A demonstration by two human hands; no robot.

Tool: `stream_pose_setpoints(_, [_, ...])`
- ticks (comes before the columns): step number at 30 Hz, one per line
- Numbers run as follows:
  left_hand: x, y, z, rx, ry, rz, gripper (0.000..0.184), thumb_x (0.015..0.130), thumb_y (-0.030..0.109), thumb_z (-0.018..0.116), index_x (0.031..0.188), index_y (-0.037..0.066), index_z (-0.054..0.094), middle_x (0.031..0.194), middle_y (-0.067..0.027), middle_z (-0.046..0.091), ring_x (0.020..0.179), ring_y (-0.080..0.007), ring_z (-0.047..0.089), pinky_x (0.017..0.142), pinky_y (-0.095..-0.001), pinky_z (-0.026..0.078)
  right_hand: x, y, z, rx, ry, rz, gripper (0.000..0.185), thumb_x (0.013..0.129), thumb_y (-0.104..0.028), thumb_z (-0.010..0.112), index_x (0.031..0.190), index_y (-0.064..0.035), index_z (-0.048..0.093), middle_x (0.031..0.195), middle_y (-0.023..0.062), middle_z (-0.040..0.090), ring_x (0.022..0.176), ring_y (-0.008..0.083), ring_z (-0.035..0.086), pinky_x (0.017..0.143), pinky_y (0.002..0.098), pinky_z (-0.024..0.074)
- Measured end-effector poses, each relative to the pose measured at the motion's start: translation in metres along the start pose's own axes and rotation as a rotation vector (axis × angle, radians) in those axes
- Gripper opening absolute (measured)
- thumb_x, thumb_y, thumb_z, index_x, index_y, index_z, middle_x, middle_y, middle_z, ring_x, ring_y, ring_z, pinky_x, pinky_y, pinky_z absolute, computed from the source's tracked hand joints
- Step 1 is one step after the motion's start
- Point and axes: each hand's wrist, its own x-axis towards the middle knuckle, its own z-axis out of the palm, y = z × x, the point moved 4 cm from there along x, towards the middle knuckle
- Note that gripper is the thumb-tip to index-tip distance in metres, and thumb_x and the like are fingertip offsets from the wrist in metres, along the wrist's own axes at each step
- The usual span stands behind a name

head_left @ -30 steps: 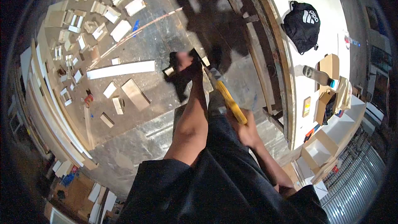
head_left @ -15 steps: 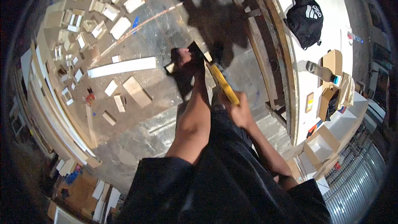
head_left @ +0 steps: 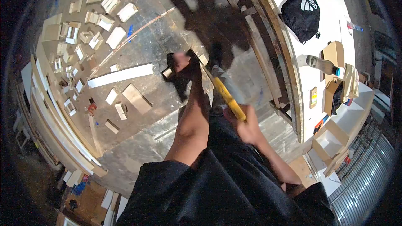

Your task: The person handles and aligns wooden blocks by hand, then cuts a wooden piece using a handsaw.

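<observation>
My right hand [head_left: 248,126] is closed round the yellow handle of a hand saw [head_left: 229,98]. The saw's grey blade, smeared by motion, points up and away beside my left forearm. My left hand [head_left: 193,68] is reached down in deep shadow, and its fingers cannot be made out. It is at a dark shape with a pinkish, blurred patch. A short pale wood end [head_left: 203,60] shows just right of this hand, close to the blade tip, and another pale piece [head_left: 168,73] shows on its left.
Several small wooden blocks and frames [head_left: 110,3] lie on the floor [head_left: 125,150] at left, with a long white board [head_left: 120,75]. Long boards [head_left: 56,113] line the far left. At right, a white table [head_left: 289,50] bears a black bag [head_left: 300,16], a bottle [head_left: 321,64] and cardboard.
My right hand and the saw moved up and away from me, then back down towards my body. My left hand stays in about the same place; the view has shifted slightly.
</observation>
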Motion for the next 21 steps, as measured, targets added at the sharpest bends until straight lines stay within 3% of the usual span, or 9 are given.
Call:
stream_pose_setpoints(1, [-0.001, 0.000, 0.001, -0.002, -0.001, 0.004, 0.029, 0.070, 0.023, 0.071, 0.092, 0.010, 0.056, 0.078, -0.0042, 0.055, 0.075, -0.0268, 0.059, 0.067, -0.0407, 0.045, 0.010, 0.004, 0.002, 0.016, 0.087, 0.051, 0.027, 0.091, -0.015, 0.068, 0.107, 0.0059, 0.060, 0.087, 0.0126, 0.065, 0.086, 0.0161, 0.059, 0.077, 0.0346, 0.0480])
stream_pose_setpoints(2, [-0.003, -0.001, -0.003, 0.004, 0.000, 0.001, 0.029, 0.070, 0.023, 0.071, 0.092, 0.010, 0.056, 0.078, -0.0042, 0.055, 0.074, -0.0268, 0.059, 0.067, -0.0408, 0.045, 0.015, -0.005, 0.002, -0.043, 0.302, -0.121, 0.021, 0.091, -0.013, 0.066, 0.095, 0.0068, 0.064, 0.075, 0.0093, 0.062, 0.078, 0.0140, 0.057, 0.072, 0.0345, 0.0469])
stream_pose_setpoints(5, [-0.001, 0.002, 0.001, 0.009, 0.005, 0.016, 0.029, 0.070, 0.023, 0.071, 0.092, 0.010, 0.057, 0.078, -0.0043, 0.055, 0.074, -0.0270, 0.059, 0.067, -0.0409, 0.045, -0.013, -0.012, -0.008, -0.016, 0.012, -0.045, 0.022, 0.092, -0.015, 0.065, 0.092, 0.0072, 0.066, 0.072, 0.0092, 0.061, 0.077, 0.0136, 0.056, 0.072, 0.0350, 0.0467])
stream_pose_setpoints(11, [-0.009, 0.003, 0.002, 0.029, 0.019, 0.028, 0.029, 0.070, 0.023, 0.071, 0.092, 0.010, 0.057, 0.078, -0.0045, 0.056, 0.074, -0.0273, 0.059, 0.066, -0.0413, 0.045, -0.019, -0.020, -0.012, 0.053, 0.120, -0.064, 0.023, 0.092, -0.017, 0.066, 0.096, 0.0055, 0.066, 0.073, 0.0115, 0.063, 0.076, 0.0144, 0.058, 0.069, 0.0369, 0.0472])
stream_pose_setpoints(13, [-0.008, 0.001, 0.002, 0.023, 0.026, 0.034, 0.029, 0.070, 0.023, 0.071, 0.092, 0.010, 0.057, 0.078, -0.0046, 0.056, 0.074, -0.0274, 0.059, 0.066, -0.0414, 0.045, -0.017, -0.028, -0.017, -0.006, 0.000, 0.039, 0.037, 0.090, -0.036, 0.066, 0.097, 0.0004, 0.068, 0.091, 0.0286, 0.067, 0.090, 0.0465, 0.065, 0.076, 0.0502, 0.0496])
stream_pose_setpoints(15, [-0.004, -0.001, -0.003, 0.031, 0.037, 0.023, 0.029, 0.070, 0.023, 0.071, 0.092, 0.010, 0.057, 0.078, -0.0047, 0.056, 0.074, -0.0275, 0.059, 0.066, -0.0415, 0.045, -0.028, -0.022, -0.019, -0.016, 0.009, 0.018, 0.038, 0.090, -0.039, 0.064, 0.099, -0.0019, 0.069, 0.089, 0.0272, 0.067, 0.089, 0.0458, 0.065, 0.075, 0.0510, 0.0493])
stream_pose_setpoints(17, [-0.003, -0.001, -0.004, 0.036, 0.038, 0.032, 0.029, 0.070, 0.022, 0.071, 0.092, 0.011, 0.057, 0.078, -0.0047, 0.056, 0.074, -0.0276, 0.059, 0.066, -0.0416, 0.045, -0.031, -0.034, -0.018, -0.201, 0.128, -0.345, 0.029, 0.088, -0.024, 0.069, 0.099, 0.0026, 0.066, 0.081, 0.0190, 0.069, 0.077, 0.0283, 0.067, 0.072, 0.0418, 0.0501])
stream_pose_setpoints(19, [-0.002, -0.001, -0.003, 0.044, 0.039, 0.034, 0.029, 0.069, 0.022, 0.071, 0.092, 0.011, 0.057, 0.078, -0.0048, 0.056, 0.074, -0.0277, 0.059, 0.066, -0.0417, 0.045, -0.031, -0.028, -0.018, -0.198, 0.044, -0.234, 0.026, 0.087, -0.020, 0.069, 0.100, 0.0024, 0.066, 0.085, 0.0188, 0.070, 0.081, 0.0321, 0.069, 0.074, 0.0406, 0.0515])
stream_pose_setpoints(21, [0.000, -0.002, -0.003, 0.049, 0.044, 0.037, 0.029, 0.069, 0.022, 0.071, 0.092, 0.011, 0.057, 0.078, -0.0049, 0.056, 0.073, -0.0278, 0.059, 0.066, -0.0418, 0.045, -0.030, -0.023, -0.024, -0.059, 0.214, -0.237, 0.022, 0.086, -0.016, 0.070, 0.098, 0.0023, 0.066, 0.083, 0.0187, 0.070, 0.080, 0.0261, 0.070, 0.072, 0.0386, 0.0515])
